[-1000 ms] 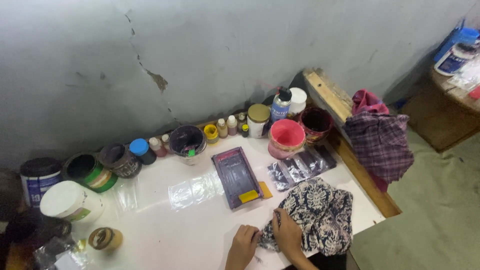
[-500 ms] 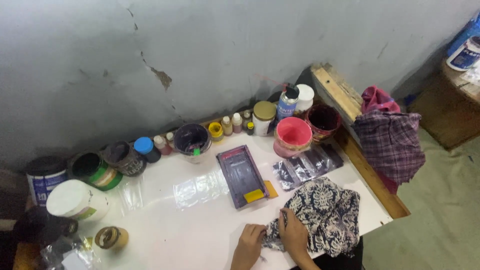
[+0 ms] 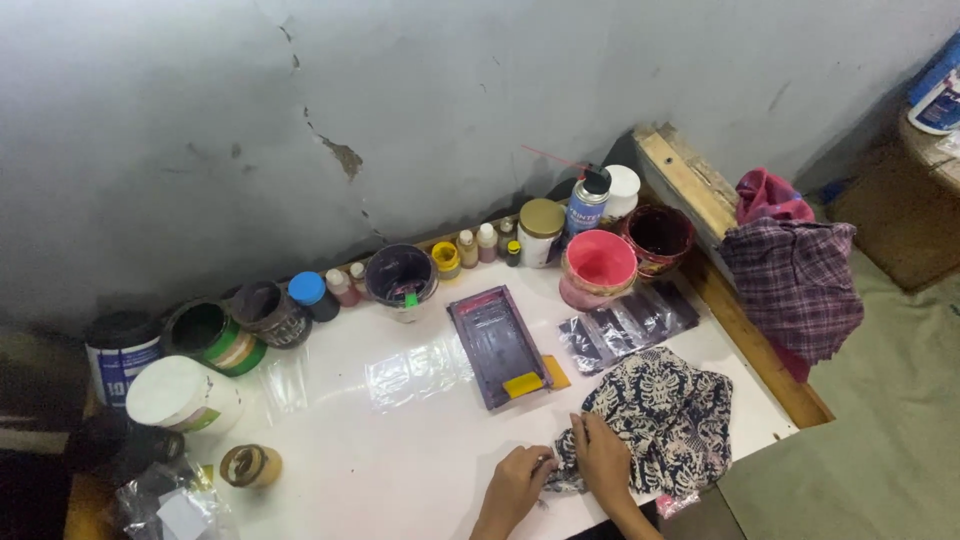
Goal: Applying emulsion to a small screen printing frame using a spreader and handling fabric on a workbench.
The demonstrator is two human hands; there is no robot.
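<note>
I am pinching the edge of the patterned cloth [image 3: 660,420] with both my left hand [image 3: 515,485] and right hand [image 3: 603,460], fingers closed on it. It is lying bunched on the white surface [image 3: 400,450], so smoothing looks barely begun; the purple screen frame [image 3: 497,345] is sitting untouched.

a blue-labelled spray can [image 3: 587,205] with a black cap stands at the wall, beside a white tub [image 3: 623,190]. at far left, a dark tub [image 3: 120,345] wears a blue and white label; next to it, a green-banded tin [image 3: 212,338].

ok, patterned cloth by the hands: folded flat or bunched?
Bunched. The patterned cloth lies crumpled in loose folds on the white table, with both hands gripping its near edge.
</note>
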